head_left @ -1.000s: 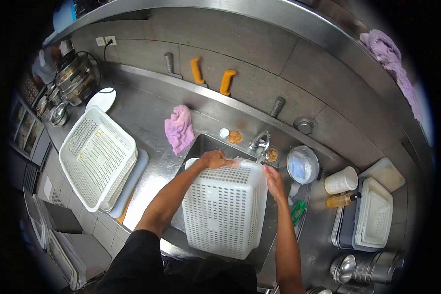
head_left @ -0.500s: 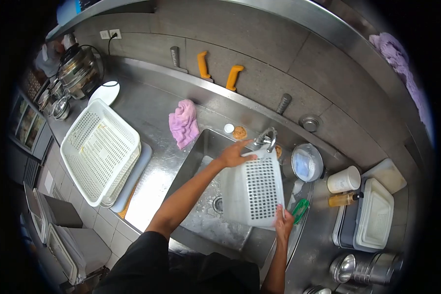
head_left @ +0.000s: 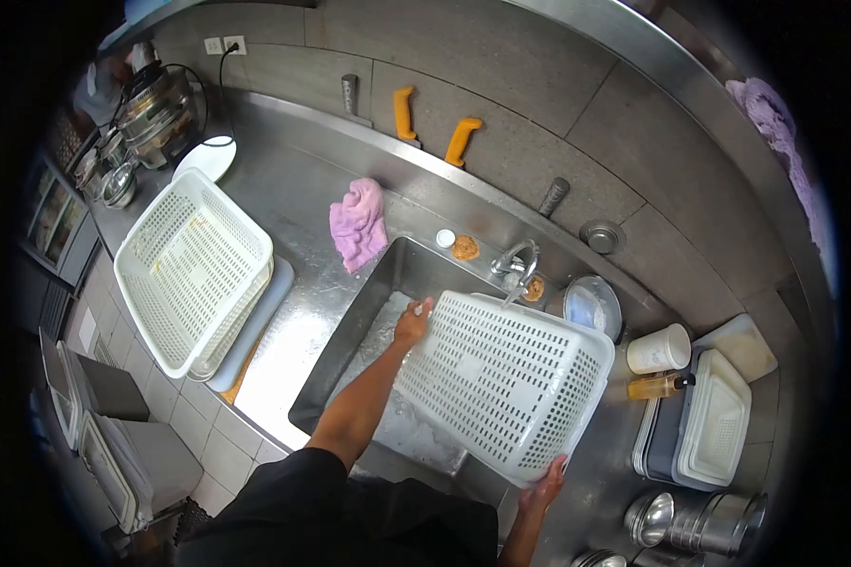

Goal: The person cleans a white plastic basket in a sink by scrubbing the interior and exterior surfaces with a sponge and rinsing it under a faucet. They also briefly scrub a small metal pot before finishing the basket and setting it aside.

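A white perforated plastic basket [head_left: 492,378] is tilted over the steel sink [head_left: 336,364], its slotted bottom facing up toward me. My left hand [head_left: 413,323] is closed at the basket's upper left edge, with part of the fingers hidden. At the lower right corner, my right hand [head_left: 544,486] grips the rim. Water runs from the faucet [head_left: 518,257] onto the basket's far side. Behind the sink rim lie a brown scrubbing pad [head_left: 465,248] and a small white cap [head_left: 445,238].
More white baskets [head_left: 194,274] are stacked on the left counter. A pink cloth [head_left: 358,225] lies behind the sink. Right of the sink stand a bowl with a blue-white thing [head_left: 591,307], a white tub [head_left: 659,349], an amber bottle [head_left: 657,386] and metal bowls [head_left: 700,520]. Knives [head_left: 461,142] line the wall.
The basket has turned from showing its side to showing its bottom. My left hand has moved from near the faucet down and left; my right hand is slightly lower. The green-handled item is now hidden.
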Action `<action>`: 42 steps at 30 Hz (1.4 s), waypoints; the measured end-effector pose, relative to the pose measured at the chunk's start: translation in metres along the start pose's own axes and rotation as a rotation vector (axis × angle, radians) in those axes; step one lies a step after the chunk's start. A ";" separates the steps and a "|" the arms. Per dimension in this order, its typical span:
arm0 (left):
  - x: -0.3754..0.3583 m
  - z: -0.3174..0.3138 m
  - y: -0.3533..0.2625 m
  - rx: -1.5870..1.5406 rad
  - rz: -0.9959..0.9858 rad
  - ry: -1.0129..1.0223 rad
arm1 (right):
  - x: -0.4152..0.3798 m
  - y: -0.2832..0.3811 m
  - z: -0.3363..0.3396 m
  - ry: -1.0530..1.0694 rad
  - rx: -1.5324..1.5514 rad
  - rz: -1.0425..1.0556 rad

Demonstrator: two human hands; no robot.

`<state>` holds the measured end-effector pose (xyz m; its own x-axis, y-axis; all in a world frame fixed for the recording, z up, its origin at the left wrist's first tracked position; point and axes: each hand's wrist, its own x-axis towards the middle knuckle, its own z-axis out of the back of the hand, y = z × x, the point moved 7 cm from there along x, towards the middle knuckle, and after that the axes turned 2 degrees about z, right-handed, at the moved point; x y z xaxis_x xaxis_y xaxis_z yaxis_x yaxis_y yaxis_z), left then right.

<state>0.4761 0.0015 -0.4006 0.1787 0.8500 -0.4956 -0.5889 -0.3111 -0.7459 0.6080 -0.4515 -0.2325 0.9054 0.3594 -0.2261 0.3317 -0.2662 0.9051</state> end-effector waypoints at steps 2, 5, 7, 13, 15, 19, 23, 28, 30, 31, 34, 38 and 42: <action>-0.005 0.004 0.007 -0.068 0.086 0.197 | -0.007 0.007 -0.028 0.004 0.069 -0.030; 0.004 -0.006 0.009 -0.130 0.131 0.425 | -0.015 0.010 -0.060 0.011 0.110 -0.074; 0.002 0.003 -0.006 -0.011 0.121 0.483 | -0.021 0.014 -0.092 0.071 0.182 -0.105; 0.011 0.033 -0.029 0.141 0.130 0.365 | -0.001 0.027 -0.133 0.285 0.014 -0.206; 0.008 0.036 -0.030 0.138 0.111 0.373 | 0.017 0.035 -0.125 0.336 -0.107 -0.251; -0.002 0.043 -0.019 0.098 0.003 0.250 | 0.031 0.059 -0.127 0.545 -0.436 -0.217; -0.043 0.050 -0.009 -0.211 -0.086 0.113 | 0.017 0.056 -0.099 0.685 -0.689 -0.345; -0.069 0.042 -0.002 -0.449 -0.232 0.067 | 0.020 0.071 -0.075 0.444 -0.399 -0.052; -0.072 0.040 -0.004 -0.519 -0.284 0.073 | 0.023 0.070 -0.069 0.372 -0.346 -0.030; -0.072 0.031 -0.006 -0.689 -0.259 0.227 | 0.022 0.075 -0.074 0.308 -0.304 -0.010; -0.082 0.036 -0.020 -0.789 -0.191 0.438 | -0.001 0.074 -0.089 0.281 -0.522 0.049; -0.075 0.044 -0.012 -0.635 -0.090 0.487 | -0.050 0.058 -0.121 0.260 -0.705 0.121; -0.048 0.057 -0.040 -0.388 0.027 0.700 | -0.119 0.056 -0.163 0.419 -1.010 0.458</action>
<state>0.4461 -0.0029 -0.3214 0.6976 0.4159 -0.5834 -0.3066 -0.5627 -0.7677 0.4759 -0.3637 -0.0967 0.6654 0.7294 0.1587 -0.5305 0.3126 0.7879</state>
